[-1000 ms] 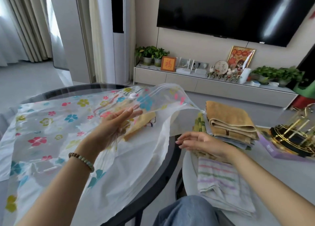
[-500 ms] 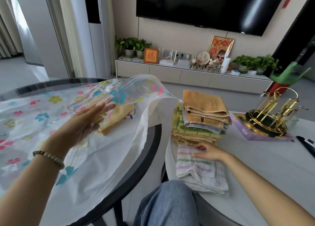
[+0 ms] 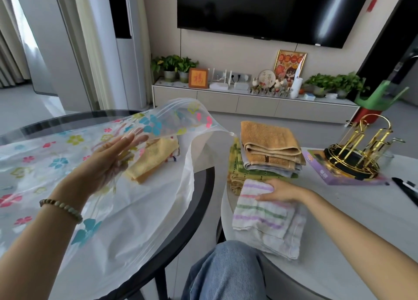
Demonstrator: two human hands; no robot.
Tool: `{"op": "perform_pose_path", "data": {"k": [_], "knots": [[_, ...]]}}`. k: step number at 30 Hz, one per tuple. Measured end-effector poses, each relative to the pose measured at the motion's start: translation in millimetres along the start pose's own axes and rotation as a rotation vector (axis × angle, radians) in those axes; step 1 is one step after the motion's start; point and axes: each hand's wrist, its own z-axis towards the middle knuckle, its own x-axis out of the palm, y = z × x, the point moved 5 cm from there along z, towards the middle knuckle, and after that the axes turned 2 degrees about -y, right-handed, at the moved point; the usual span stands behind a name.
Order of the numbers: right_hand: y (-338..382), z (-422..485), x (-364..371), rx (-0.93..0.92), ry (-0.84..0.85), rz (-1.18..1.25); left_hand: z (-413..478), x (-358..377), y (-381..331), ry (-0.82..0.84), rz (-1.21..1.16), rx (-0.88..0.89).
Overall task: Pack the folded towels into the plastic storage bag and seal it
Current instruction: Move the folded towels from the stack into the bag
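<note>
Just in front of the stack of folded towels (image 3: 267, 157), on the pale table (image 3: 352, 211), lies the striped towel (image 3: 262, 211), folded flat, its far edge under the right hand (image 3: 279, 191). That hand rests on it with fingers curled over the edge, seemingly gathering the fold; whether the thumb is tucked beneath I cannot tell. The cloth looks soft, thin and light, so it should sag and fall open if lifted by one corner; taking the whole folded edge with fingers over and thumb under, near the middle of that side, would likely keep it in shape. To the left of the stack, across a narrow gap, the plastic storage bag (image 3: 126, 209) is spread over a round glass table (image 3: 199, 200), its floral top sheet held up by the left hand (image 3: 108, 161), which is open and flat, fingers together, inside the mouth. The film is slippery, limp and crinkly and probably will not stay open unsupported, so that hand's support matters. A yellow towel (image 3: 153, 159) already sits inside, just beyond the left fingers. The bag's zipper slider (image 3: 231, 134) hangs at the corner nearest the stack. Right of the stack stands a gold rack (image 3: 359, 155) on a purple box (image 3: 321, 166), clear of the towels' path to the bag.
</note>
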Motion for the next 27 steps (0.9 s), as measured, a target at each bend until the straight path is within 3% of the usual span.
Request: {"op": "perform_pose_path", "data": {"k": [6,13,19,24,27], "knots": [[98,-22,-46,-0.175,-0.067,0.391,-1,-7,-18,0.034,-0.083,0.045],[213,-12,-3,-0.277,0.126,0.678,-8,-33,-42,0.165,-0.254,0.132],[299,32,90,-0.182,0.210,0.589,-12,-62,-55,0.196,-0.289,0.184],[342,86,145,0.046,0.091,1.073,-15,-72,-61,0.225,-0.302,0.219],[343,97,170,0.108,0.234,1.190,-16,-75,-58,0.168,-0.244,0.211]]}}
